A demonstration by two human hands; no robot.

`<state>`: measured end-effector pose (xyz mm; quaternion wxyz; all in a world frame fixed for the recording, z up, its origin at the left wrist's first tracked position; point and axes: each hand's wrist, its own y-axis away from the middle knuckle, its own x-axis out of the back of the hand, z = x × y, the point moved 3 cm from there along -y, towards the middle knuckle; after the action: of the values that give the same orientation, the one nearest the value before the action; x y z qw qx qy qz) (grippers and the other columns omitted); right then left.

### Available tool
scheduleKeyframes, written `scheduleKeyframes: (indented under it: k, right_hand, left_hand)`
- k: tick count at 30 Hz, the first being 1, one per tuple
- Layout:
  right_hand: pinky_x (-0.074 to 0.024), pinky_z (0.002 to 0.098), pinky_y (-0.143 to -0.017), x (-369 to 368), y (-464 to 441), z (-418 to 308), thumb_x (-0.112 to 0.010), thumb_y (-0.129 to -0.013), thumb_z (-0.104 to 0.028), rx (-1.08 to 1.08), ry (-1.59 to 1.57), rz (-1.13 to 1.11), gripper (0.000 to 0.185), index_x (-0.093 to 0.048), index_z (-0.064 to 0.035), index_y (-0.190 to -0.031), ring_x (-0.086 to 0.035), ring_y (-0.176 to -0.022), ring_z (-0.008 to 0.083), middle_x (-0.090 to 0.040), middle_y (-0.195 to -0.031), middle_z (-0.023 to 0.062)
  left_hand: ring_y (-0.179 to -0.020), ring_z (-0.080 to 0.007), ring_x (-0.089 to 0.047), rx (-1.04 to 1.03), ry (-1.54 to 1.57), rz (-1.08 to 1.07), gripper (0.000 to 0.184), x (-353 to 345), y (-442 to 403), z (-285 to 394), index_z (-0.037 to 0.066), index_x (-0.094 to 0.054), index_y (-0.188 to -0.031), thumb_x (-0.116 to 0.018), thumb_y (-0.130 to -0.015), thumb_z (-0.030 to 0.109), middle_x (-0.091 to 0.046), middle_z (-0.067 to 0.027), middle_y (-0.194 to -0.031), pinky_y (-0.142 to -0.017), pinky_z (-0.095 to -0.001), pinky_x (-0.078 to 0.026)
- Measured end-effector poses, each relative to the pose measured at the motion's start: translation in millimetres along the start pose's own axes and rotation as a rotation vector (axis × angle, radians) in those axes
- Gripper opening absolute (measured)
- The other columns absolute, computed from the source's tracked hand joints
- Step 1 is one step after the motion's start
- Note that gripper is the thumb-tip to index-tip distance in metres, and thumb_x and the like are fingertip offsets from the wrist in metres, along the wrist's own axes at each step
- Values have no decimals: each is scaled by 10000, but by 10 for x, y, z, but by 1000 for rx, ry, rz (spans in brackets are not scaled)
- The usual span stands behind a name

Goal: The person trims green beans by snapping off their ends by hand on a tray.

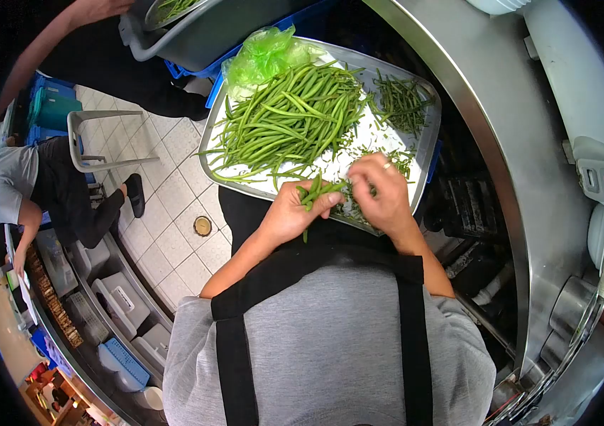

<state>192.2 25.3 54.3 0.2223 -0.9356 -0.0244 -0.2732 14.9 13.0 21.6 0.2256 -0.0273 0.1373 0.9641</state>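
Several green beans are bunched in my left hand, its fingers closed around them and one bean hanging below. Beside it, my right hand, with a ring on one finger, is curled shut near the tips of those beans; what its fingertips pinch is hidden. Both hands are over the near edge of a metal tray. A large heap of green beans covers the tray's left and middle. Small trimmed bean ends lie piled at its far right, with more scattered near my right hand.
A crumpled green plastic bag lies at the tray's far left. Behind is a grey bin. A steel counter curves along the right. At left are a co-worker, a chair and another person's arm.
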Motion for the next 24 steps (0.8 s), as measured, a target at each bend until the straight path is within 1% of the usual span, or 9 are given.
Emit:
scheduleKeyframes:
  k: [1,2,3,8,12,15,18,22,24]
  right_hand:
    - [-460,276,-647,-20,42,74,-571,-872,20,-93,-69,68,63,-618,-21,-866,-593,-721,158,-597,-862,97]
    - [-438,261,-624,17,72,306,-541,-917,-10,-272,-215,107,86,-600,-10,-853,-573,-690,130,-590,-849,98]
    - [-444,282,-634,71,42,434,-561,-881,-39,-376,-301,161,51,-607,-19,-878,-584,-700,205,-569,-783,95]
    - [-486,402,-689,193,-116,688,-621,-871,-130,-233,443,38,84,-640,-54,-903,-629,-774,299,-612,-849,145]
    - [-498,360,-673,-52,-286,649,-686,-826,-157,-298,277,-3,154,-649,-19,-883,-635,-732,260,-629,-825,147]
    - [-485,356,-616,-279,-423,590,-697,-828,-176,-243,186,13,185,-653,-3,-878,-599,-638,244,-612,-721,137]
    - [-446,307,-544,-402,-492,677,-681,-855,-177,-450,55,-29,176,-652,-4,-838,-552,-555,173,-594,-641,80]
    - [-356,204,-486,-407,-325,698,-642,-891,-150,-698,-412,-108,154,-617,-37,-789,-484,-528,48,-548,-632,-25]
    - [-371,209,-487,-369,-170,593,-632,-892,-130,-742,-541,-173,124,-594,-44,-812,-491,-528,55,-542,-634,-21]
  left_hand:
    - [-610,-64,-504,-2,-15,-13,221,-12,7,6,11,-697,-923,-630,-937,221,-582,5,-646,-584,-236,-419]
    - [-607,-65,-502,-4,-30,-26,220,-27,19,16,8,-695,-924,-628,-939,217,-579,6,-644,-584,-237,-419]
    - [-604,-65,-501,-7,-46,-40,220,-41,27,22,5,-692,-926,-626,-940,214,-575,6,-642,-584,-238,-418]
    - [-599,-88,-521,-32,75,56,262,84,-9,-30,2,-636,-891,-579,-967,246,-570,-15,-667,-594,-241,-434]
    - [-592,-110,-555,-5,349,94,229,26,-6,8,14,-564,-890,-552,-981,224,-554,-21,-669,-567,-238,-445]
    - [-589,-101,-543,-78,245,102,236,24,-6,42,20,-564,-872,-568,-974,232,-543,-11,-670,-561,-228,-435]
    - [-584,-81,-518,-79,159,162,216,63,15,12,23,-567,-867,-612,-950,217,-533,0,-671,-559,-221,-420]
    - [-662,-72,-549,-9,100,222,208,106,41,-6,-9,-611,-978,-673,-906,176,-596,-16,-753,-622,-223,-450]
    - [-715,-85,-581,-25,4,285,257,90,7,-38,-33,-622,-1051,-695,-885,149,-649,-37,-828,-662,-235,-474]
